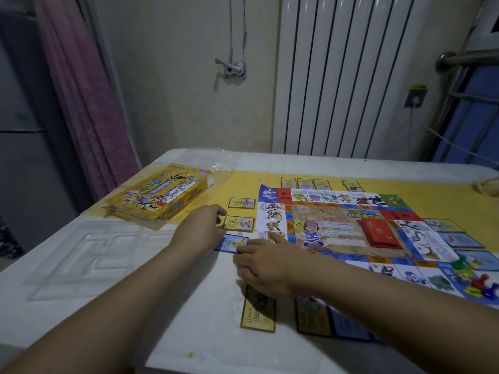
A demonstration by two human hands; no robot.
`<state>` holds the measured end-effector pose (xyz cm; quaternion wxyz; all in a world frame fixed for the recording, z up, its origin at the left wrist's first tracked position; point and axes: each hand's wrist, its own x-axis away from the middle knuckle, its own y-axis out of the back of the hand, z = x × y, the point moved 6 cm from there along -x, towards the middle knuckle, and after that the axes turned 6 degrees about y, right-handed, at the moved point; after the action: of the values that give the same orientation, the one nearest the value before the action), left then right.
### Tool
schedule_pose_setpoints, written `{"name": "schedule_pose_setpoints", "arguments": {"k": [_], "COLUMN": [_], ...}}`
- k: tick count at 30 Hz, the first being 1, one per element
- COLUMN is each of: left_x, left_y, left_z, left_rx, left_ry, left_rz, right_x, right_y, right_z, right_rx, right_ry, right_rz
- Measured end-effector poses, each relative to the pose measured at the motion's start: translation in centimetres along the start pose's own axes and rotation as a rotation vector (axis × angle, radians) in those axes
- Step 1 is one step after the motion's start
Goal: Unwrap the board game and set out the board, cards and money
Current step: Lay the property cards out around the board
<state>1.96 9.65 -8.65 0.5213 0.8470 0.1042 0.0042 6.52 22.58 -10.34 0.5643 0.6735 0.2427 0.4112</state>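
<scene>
- The single head camera looked forward and down from the near side of the board [337, 228], close above the counter [175, 319].
- It faced the radiator [337, 76] beyond the board.

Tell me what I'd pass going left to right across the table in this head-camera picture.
Clear plastic tray → yellow game box → top yellow-edged card → red card stack on the game board → coloured pawns at its right corner.
</scene>
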Motion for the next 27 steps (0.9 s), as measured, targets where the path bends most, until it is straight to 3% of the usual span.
{"name": "schedule_pose_setpoints", "arguments": {"k": [9,21,24,27], "left_x": [3.0,3.3,3.0,2.9], "left_y": [-1.5,-1.6,-0.1,1.4], "left_z": [0.4,-0.2,-0.7,-0.8], "left_rx": [-0.322,-0.336,-0.036,0.829], "left_ry": [-0.257,-0.321,-0.255,0.09], "left_rz": [0.196,0.149,0.134,0.203], "right_x": [-0.2,0.0,0.6,2.2], "right_y": [-0.1,-0.2,1.1,4.5], "right_z": [-0.8,-1.2,-1.2,-2.3], "right_rx": [-0.016,-0.028,-0.073,-0.303], "right_ry": [-0.049,-0.052,-0.066,-0.121], "right_rz": [-0.019,-0.034,-0.092,-0.317]}}
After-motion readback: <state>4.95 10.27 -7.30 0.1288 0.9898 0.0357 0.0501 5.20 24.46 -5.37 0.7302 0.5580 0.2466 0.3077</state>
